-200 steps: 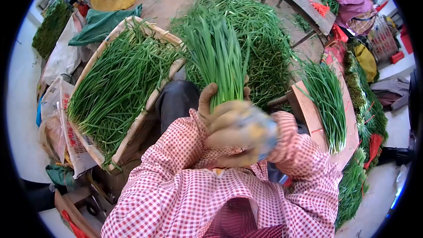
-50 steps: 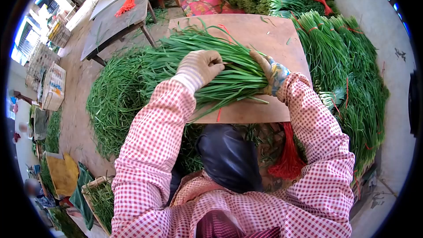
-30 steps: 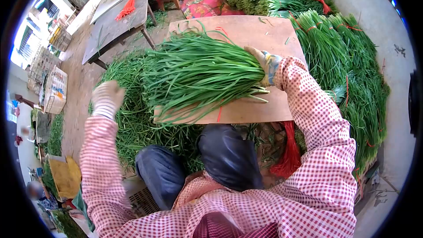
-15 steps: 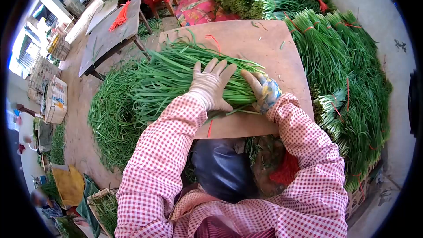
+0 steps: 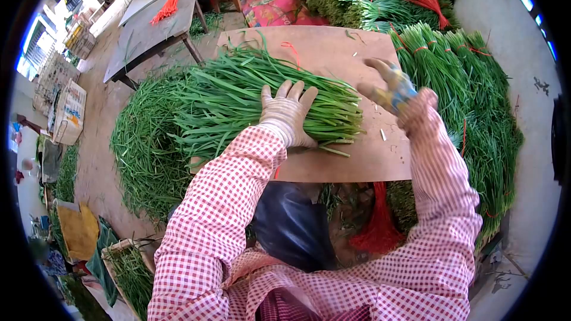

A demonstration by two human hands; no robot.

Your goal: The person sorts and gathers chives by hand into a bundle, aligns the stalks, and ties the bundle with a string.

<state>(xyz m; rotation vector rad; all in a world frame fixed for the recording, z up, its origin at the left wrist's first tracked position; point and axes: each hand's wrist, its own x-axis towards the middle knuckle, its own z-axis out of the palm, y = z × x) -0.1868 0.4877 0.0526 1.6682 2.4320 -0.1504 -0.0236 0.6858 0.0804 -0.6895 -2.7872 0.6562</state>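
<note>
A loose pile of garlic chives (image 5: 232, 92) lies across the board-topped table (image 5: 339, 169), its pale cut ends pointing right and its leaves hanging over the left edge. My left hand (image 5: 286, 110), in a striped work glove, rests on the pile with fingers spread. My right hand (image 5: 389, 86), gloved with a blue and yellow patch, is in the air just right of the stem ends, apart from them. Its fingers and thumb are apart with nothing between them. Under the chives runs a red tie (image 5: 290, 50), whose end shows behind the pile.
Tied chive bundles (image 5: 476, 95) are stacked along the right, more at the back with red ties (image 5: 422, 0) on top. A heap of loose leaves (image 5: 143, 148) lies left of the table. Another table (image 5: 154, 30) stands back left. Red strands (image 5: 377, 226) hang below the front edge.
My right hand has let go of the stem ends and moved right and up, away from the pile. My left hand stays on the chives.
</note>
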